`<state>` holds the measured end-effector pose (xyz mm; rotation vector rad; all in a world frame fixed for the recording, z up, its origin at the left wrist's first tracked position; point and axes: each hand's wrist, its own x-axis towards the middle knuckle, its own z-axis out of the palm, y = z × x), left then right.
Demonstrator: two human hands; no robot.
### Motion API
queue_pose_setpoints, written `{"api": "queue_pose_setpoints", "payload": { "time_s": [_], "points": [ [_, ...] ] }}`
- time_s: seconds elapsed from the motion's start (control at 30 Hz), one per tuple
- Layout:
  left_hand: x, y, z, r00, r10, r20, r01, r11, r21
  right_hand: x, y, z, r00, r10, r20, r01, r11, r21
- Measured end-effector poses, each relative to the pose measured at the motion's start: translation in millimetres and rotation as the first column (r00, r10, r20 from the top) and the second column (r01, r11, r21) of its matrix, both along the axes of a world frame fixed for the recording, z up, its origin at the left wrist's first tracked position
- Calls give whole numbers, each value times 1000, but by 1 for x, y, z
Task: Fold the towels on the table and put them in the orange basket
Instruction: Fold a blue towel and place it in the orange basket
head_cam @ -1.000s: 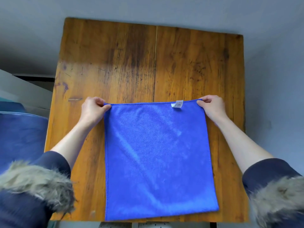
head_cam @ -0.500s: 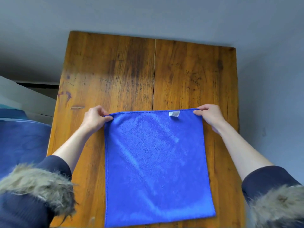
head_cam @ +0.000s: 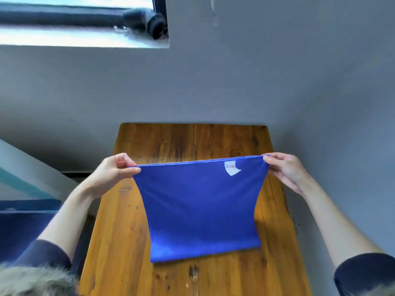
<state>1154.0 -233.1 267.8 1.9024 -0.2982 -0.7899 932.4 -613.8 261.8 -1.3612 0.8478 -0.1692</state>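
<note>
- The left hand point(head_cam: 111, 171) pinches the blue towel's point(head_cam: 201, 210) top left corner.
- The right hand point(head_cam: 284, 169) pinches the top right corner.
- The towel hangs stretched between them, its lower edge resting on the wooden tabletop point(head_cam: 119, 242).
- A white tag point(head_cam: 232, 168) sits near the right corner.

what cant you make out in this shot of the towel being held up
Head view, the only one:
- Orange basket: not in frame, so its place is unknown.
- Other towels: none visible.
- White tag on the blue towel: print too small and blurred to read.
- Table behind the towel: covered by the cloth.
- Fingertips of the left hand and right hand: partly hidden at the pinched corners.
</note>
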Motion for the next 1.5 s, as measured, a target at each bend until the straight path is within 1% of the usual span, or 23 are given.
{"api": "queue_pose_setpoints", "payload": {
  "time_s": [0.13, 0.23, 0.33, 0.4, 0.5, 0.6, 0.67, 0.73, 0.8, 0.87, 0.93, 0.97, 1.03, 1.13, 1.2, 1.27, 1.33, 1.37, 1.43, 1.5],
  "points": [
    [13, -8, 53, 989, 23, 144, -12, 997, -78, 9, 0, 59, 991, -24, 128, 31, 998, -57],
    [18, -10, 88, 969, 48, 242, -14, 990, -142, 16, 4, 98, 969, -63, 238, 80, 995, -62],
    [21, -7, 113, 953, 26, 300, 24, 987, -162, 21, 7, 125, 945, -81, 316, 107, 992, -66],
    [22, -4, 124, 944, -29, 329, 71, 991, -116, 22, 8, 137, 934, -77, 349, 107, 992, -69],
    [24, -2, 136, 902, -110, 417, 110, 994, 24, 25, 8, 151, 936, -21, 352, 72, 989, -132],
    [25, 2, 140, 885, -113, 453, 89, 993, 74, 29, 12, 158, 933, 6, 360, 72, 977, -201],
    [25, 9, 141, 897, -103, 430, 89, 995, 52, 31, 15, 157, 926, -6, 377, 94, 972, -215],
    [28, 17, 140, 922, -81, 379, 93, 996, -14, 31, 18, 154, 933, 15, 359, 76, 968, -239],
    [31, 23, 138, 946, -54, 320, 85, 993, -84, 32, 22, 151, 962, 72, 264, 22, 941, -337],
    [33, 27, 135, 966, -36, 257, 76, 986, -146, 31, 27, 151, 980, 147, 132, -67, 876, -477],
    [34, 27, 131, 986, -4, 167, 43, 972, -232, 32, 32, 153, 979, 196, 58, -135, 830, -541],
    [33, 28, 129, 990, 7, 137, 28, 967, -254, 33, 35, 153, 979, 199, 41, -145, 824, -548],
    [32, 29, 124, 991, 7, 131, 25, 971, -239, 35, 38, 153, 980, 195, 31, -151, 840, -521],
    [31, 33, 117, 990, -13, 139, 40, 981, -191, 36, 41, 151, 961, 269, -59, -264, 840, -475],
    [31, 36, 113, 992, 5, 125, 20, 981, -195, 37, 40, 145, 951, 291, -101, -304, 835, -458],
    [33, 37, 110, 994, 50, 101, -26, 975, -219, 41, 39, 140, 960, 263, -99, -279, 841, -465],
    [35, 33, 108, 992, 90, 83, -68, 968, -241, 50, 39, 135, 972, 212, -99, -232, 821, -521],
    [37, 29, 109, 991, 106, 76, -84, 965, -250, 56, 39, 134, 979, 179, -100, -204, 795, -571],
    [40, 20, 111, 988, 139, 66, -116, 956, -271, 70, 38, 133, 990, 98, -101, -140, 712, -688],
    [43, 11, 114, 983, 167, 71, -139, 946, -294, 82, 36, 136, 998, 20, -57, -56, 644, -763]
  ]
}}
